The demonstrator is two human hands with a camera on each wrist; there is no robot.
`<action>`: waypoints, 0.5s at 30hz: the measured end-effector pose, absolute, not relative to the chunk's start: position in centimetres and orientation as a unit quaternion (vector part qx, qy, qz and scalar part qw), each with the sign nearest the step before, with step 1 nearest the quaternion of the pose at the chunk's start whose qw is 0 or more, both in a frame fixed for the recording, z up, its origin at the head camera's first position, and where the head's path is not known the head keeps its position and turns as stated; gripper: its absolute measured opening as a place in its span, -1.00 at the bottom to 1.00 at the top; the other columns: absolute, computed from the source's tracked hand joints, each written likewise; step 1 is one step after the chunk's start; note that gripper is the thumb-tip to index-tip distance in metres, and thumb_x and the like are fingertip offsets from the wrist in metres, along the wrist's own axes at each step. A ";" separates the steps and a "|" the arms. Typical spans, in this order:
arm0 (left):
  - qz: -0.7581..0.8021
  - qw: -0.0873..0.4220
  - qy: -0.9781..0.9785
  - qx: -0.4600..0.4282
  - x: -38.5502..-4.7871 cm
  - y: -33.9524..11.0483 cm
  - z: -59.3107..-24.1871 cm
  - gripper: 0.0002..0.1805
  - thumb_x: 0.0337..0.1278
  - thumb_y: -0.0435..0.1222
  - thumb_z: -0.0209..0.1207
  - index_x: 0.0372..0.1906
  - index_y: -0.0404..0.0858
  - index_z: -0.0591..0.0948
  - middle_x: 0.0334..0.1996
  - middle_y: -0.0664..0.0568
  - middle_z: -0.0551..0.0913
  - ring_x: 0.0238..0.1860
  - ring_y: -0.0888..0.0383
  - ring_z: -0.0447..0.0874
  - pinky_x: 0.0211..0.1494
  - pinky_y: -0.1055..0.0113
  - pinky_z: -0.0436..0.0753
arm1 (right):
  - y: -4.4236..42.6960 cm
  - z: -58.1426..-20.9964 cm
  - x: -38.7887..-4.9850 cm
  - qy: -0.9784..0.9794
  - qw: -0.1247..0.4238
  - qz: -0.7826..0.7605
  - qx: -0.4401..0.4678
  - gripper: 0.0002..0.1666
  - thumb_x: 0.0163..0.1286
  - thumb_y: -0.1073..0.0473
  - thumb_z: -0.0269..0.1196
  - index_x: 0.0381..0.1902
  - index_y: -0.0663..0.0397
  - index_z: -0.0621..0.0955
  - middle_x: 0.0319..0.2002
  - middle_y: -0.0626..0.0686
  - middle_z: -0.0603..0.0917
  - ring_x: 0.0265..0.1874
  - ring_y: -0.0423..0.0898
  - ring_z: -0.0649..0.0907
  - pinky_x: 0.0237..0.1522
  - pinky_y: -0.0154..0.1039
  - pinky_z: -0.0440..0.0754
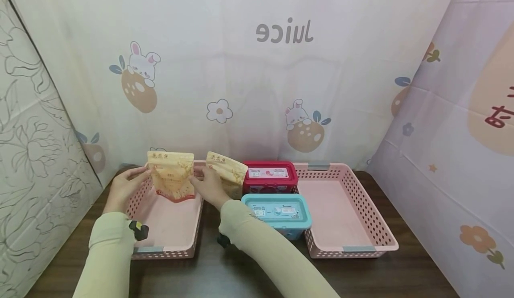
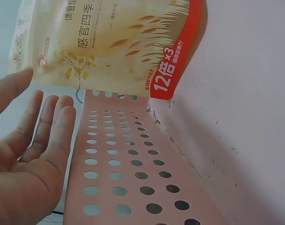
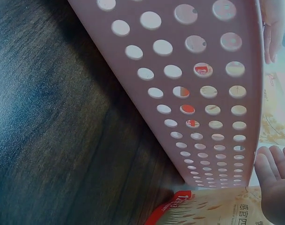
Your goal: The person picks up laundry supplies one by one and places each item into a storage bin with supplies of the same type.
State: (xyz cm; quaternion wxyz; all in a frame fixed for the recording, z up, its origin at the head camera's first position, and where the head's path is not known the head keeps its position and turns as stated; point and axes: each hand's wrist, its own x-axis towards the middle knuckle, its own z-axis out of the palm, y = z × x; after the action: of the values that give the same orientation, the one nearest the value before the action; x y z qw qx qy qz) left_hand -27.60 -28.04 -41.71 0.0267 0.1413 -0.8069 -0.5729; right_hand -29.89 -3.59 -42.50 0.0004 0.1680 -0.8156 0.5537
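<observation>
One yellow pouch [image 1: 172, 176] upright in left pink basket [image 1: 170, 226]. Left hand [image 1: 125, 188] at its left edge, right hand [image 1: 211, 186] at its right; both loose, fingers extended, no grip, exact contact unclear. Second pouch [image 1: 226, 169] tilted, between that basket and red box [image 1: 271, 184]. Teal box [image 1: 277, 213] nearer; right pink basket [image 1: 335, 209] beside boxes.

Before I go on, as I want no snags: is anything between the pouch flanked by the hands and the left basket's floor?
Nothing visible is: no object shows on the visible floor of the left basket below that pouch. The second pouch is outside, past the basket's right wall.
</observation>
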 end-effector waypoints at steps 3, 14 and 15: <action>-0.573 0.029 -0.807 0.141 -27.6 -28.1 -41.9 -0.13 0.32 0.19 0.14 0.52 -0.26 0.27 0.42 -0.30 0.32 0.39 -0.26 0.32 0.38 -0.18 0.35 | -3.6 -42.5 -30.0 -0.816 0.000 0.555 0.165 -0.52 0.49 0.10 0.23 0.26 0.21 0.55 0.10 0.13 0.64 0.05 -0.03 0.65 0.03 -0.24 0.64; -0.566 0.028 -0.811 0.146 -27.6 -28.1 -42.2 -0.12 0.31 0.22 0.12 0.52 -0.25 0.27 0.42 -0.30 0.33 0.40 -0.28 0.30 0.37 -0.23 0.34 | -3.2 -42.4 -29.6 -0.812 -0.018 0.559 0.165 -0.48 0.51 0.10 0.20 0.31 0.26 0.50 0.13 0.14 0.60 0.09 0.00 0.62 0.00 -0.22 0.65; -0.566 0.027 -0.811 0.146 -27.6 -28.1 -42.2 -0.11 0.30 0.23 0.12 0.52 -0.25 0.27 0.42 -0.30 0.32 0.40 -0.28 0.29 0.37 -0.24 0.33 | -3.2 -42.4 -29.5 -0.813 -0.018 0.558 0.164 -0.48 0.51 0.09 0.20 0.31 0.25 0.50 0.12 0.14 0.60 0.09 0.00 0.62 0.00 -0.23 0.65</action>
State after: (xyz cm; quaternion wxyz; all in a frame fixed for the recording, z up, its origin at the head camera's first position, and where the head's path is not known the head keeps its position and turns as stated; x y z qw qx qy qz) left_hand -27.60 -28.13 -42.23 0.0270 0.1464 -0.8109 -0.5659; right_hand -29.55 -3.19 -42.44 -0.0176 0.1638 -0.8134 0.5579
